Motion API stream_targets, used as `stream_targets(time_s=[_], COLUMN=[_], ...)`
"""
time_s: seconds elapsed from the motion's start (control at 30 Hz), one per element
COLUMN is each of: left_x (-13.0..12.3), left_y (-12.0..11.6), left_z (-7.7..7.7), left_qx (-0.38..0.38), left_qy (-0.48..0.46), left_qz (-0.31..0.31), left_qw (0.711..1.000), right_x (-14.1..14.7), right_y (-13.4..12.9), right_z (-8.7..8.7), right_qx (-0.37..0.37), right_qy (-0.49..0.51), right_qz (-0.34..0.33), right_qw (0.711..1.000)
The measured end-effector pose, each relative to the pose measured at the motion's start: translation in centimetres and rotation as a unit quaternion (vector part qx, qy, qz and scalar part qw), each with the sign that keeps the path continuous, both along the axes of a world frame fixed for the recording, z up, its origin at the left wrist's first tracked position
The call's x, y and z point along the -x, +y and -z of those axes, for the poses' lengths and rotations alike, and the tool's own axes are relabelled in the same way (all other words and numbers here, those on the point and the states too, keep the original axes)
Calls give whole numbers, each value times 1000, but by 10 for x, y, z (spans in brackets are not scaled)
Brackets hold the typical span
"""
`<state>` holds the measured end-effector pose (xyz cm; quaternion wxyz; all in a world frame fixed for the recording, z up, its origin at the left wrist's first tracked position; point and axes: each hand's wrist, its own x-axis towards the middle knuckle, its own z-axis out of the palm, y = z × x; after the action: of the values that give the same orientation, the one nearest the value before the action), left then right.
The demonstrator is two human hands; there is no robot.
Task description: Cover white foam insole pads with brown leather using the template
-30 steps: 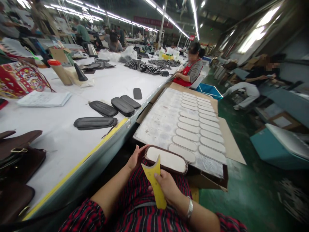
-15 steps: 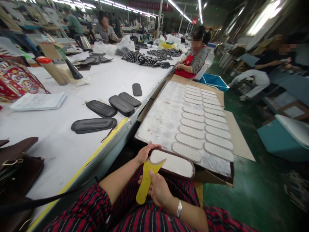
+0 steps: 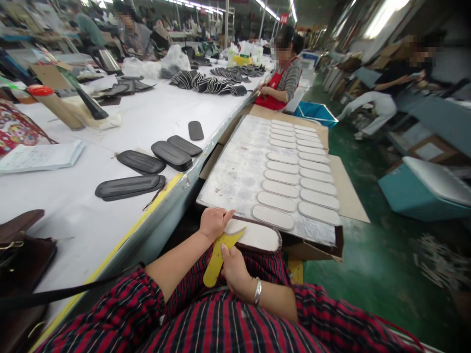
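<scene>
A white oval panel with a dark brown edge [image 3: 259, 237] lies over my lap, against the near edge of the board. My left hand [image 3: 214, 223] is closed around the panel's left end, its thumb side on the upper rim. In my right hand [image 3: 235, 268] is a flat yellow scraper [image 3: 215, 264], its handle pointing down toward me. The scraper's pointed, curved head reaches over the left part of the panel's white face. Whether its edge presses on the panel I cannot tell.
Beside me a grey-white board [image 3: 230, 171] on cardboard carries rows of white oval pieces [image 3: 273, 216]. Black oval pads [image 3: 128, 186] lie on the white table [image 3: 121, 220] at left. A person in a red apron [image 3: 279, 88] sits beyond; a teal bin [image 3: 412, 191] stands right.
The view has shifted, so the surroundings sit further left and up. My left hand has turned over the panel's end, with its back now showing. The scraper stays in my right hand.
</scene>
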<state>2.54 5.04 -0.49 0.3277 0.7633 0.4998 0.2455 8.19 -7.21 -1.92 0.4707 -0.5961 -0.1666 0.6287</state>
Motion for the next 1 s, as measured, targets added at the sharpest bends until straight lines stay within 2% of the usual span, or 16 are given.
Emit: stream_targets(time_s=[0.13, 0.27, 0.4, 0.5, 0.6, 0.7, 0.77, 0.9, 1.0], left_x=[-7, 7, 37, 54, 58, 52, 47, 42, 46], left_y=[-5, -9, -18, -30, -40, -43, -41, -44, -66], left_z=[0, 8, 20, 31, 36, 31, 27, 14, -3], left_qx=[6, 61, 128, 200, 232, 206, 207, 204, 158], left_qy=[-26, -93, -177, -267, -315, -322, -321, -293, -337], left_qz=[-27, -40, -39, -32, -17, -8, -25, -118, -172], left_qw=[999, 993, 975, 942, 920, 924, 924, 927, 912], right_x=[-3, -25, -88, -140, -168, -166, -156, -135, -120], right_y=[-4, -22, -56, -76, -77, -65, -59, -64, -60], right_z=[-7, -26, -32, -21, -7, -3, -6, -9, -5], right_qx=[-27, -52, -48, -7, 10, 7, 8, 3, -9], right_qy=[37, 23, -92, -173, -209, -216, -218, -210, -198], right_qz=[7, -32, -102, -155, -195, -202, -188, -220, -256], right_qw=[999, 998, 989, 973, 958, 955, 958, 953, 946])
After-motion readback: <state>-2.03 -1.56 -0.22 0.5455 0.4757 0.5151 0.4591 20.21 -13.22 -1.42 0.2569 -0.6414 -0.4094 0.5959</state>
